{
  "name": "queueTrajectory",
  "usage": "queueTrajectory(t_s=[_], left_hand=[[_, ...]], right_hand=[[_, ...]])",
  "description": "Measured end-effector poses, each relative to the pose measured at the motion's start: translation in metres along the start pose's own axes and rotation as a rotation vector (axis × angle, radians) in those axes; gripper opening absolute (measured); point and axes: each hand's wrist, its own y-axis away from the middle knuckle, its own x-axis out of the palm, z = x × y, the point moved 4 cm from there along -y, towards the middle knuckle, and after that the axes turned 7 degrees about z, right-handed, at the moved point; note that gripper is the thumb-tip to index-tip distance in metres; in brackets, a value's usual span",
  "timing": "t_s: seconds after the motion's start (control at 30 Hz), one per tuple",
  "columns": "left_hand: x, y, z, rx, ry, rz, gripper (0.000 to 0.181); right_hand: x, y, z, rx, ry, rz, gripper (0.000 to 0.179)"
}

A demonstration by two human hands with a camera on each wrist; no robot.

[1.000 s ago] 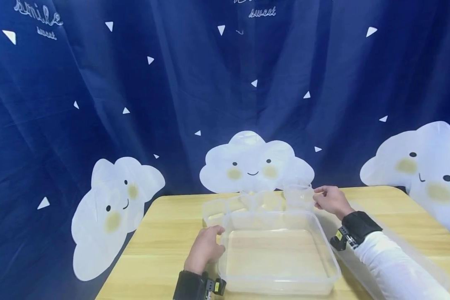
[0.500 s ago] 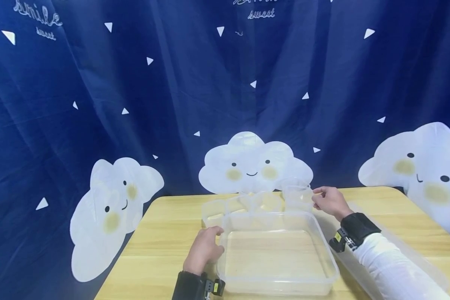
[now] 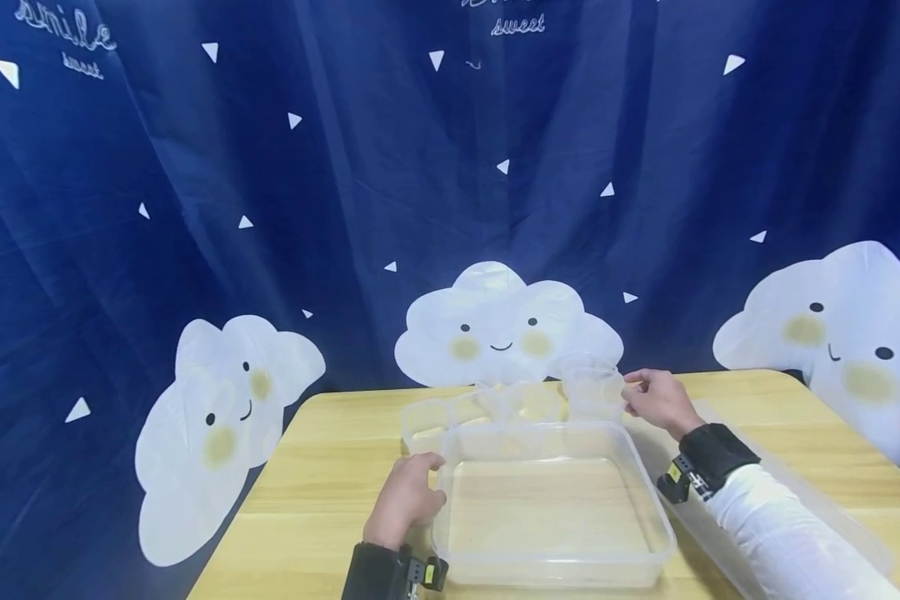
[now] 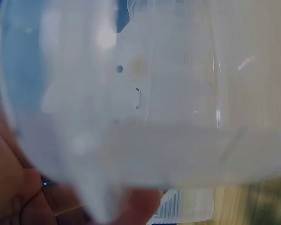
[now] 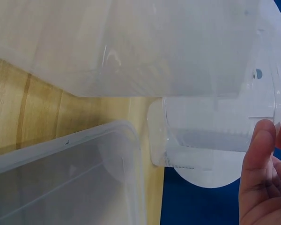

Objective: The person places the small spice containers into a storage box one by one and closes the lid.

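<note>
A large clear plastic box stands on the table, filling much of the left wrist view. My left hand lies along its left side, fingers loosely bent near the wall; blur hides whether they touch. Behind it stands a row of small clear containers. At the row's right end, my right hand pinches the rim of a small clear container between thumb and finger in the right wrist view. A clear curved edge, perhaps a lid, rises behind that container.
A flat translucent piece with a raised rim, perhaps the large box's lid, lies under my right forearm. The wooden table ends at a blue curtain printed with clouds. Black camera straps are on both wrists.
A clear curved edge has risen behind the small container at my right hand since one second ago. My left hand and the large box hold their places; the view shifts slightly.
</note>
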Motion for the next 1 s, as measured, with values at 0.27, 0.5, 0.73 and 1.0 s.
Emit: queueTrajectory(t_s=[0.27, 0.5, 0.73, 1.0], left_hand=[[-0.0005, -0.0009, -0.0014, 0.007, -0.006, -0.002, 0.046], [-0.0018, -0.0004, -0.0009, 0.000, -0.012, -0.008, 0.047], [-0.0026, -0.0004, -0.0004, 0.005, -0.023, -0.016, 0.046], [-0.0012, -0.0003, -0.0001, 0.004, -0.026, -0.021, 0.046]], right_hand=[[-0.0029, 0.0000, 0.0012, 0.005, -0.009, -0.009, 0.040], [-0.0051, -0.0001, 0.0059, 0.005, -0.017, -0.010, 0.042], [-0.0067, -0.0030, 0.0099, 0.013, -0.025, -0.008, 0.042], [-0.0086, -0.0013, 0.0080, 0.001, -0.006, -0.023, 0.041]])
